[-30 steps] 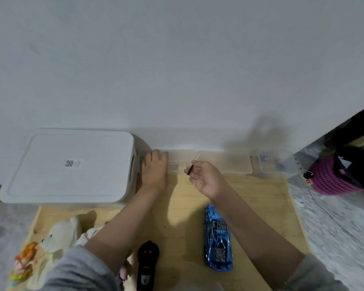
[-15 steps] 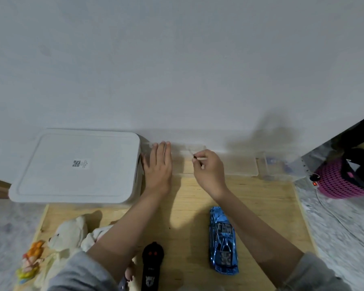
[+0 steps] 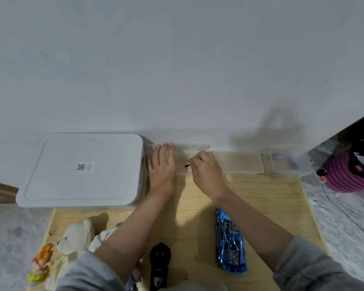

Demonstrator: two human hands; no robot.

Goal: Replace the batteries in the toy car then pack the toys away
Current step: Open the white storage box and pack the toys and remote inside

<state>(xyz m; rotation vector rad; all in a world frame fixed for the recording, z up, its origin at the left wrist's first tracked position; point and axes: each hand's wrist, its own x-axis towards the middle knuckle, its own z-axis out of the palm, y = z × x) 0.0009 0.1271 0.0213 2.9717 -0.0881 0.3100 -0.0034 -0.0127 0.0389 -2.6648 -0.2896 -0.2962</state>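
Note:
The shiny blue toy car (image 3: 229, 242) lies lengthwise on the wooden board (image 3: 261, 198), near my right forearm. A black remote control (image 3: 159, 265) lies to its left at the front edge. My left hand (image 3: 163, 166) rests flat, fingers straight, on a clear plastic box (image 3: 240, 162) at the wall. My right hand (image 3: 206, 171) pinches a small thin screwdriver (image 3: 184, 166) with a dark handle over that box, its tip pointing left towards my left hand.
A white lidded storage bin (image 3: 82, 171) stands at the back left. A white plush bear (image 3: 76, 240) and an orange figurine (image 3: 40, 265) lie front left. A second clear container (image 3: 282, 162), a power strip (image 3: 317, 173) and a pink basket (image 3: 345, 175) are at the right.
My right hand has turned the screwdriver from pointing up to pointing left and lowered it onto the clear box. My left hand slid further forward onto the box. The view shifted slightly.

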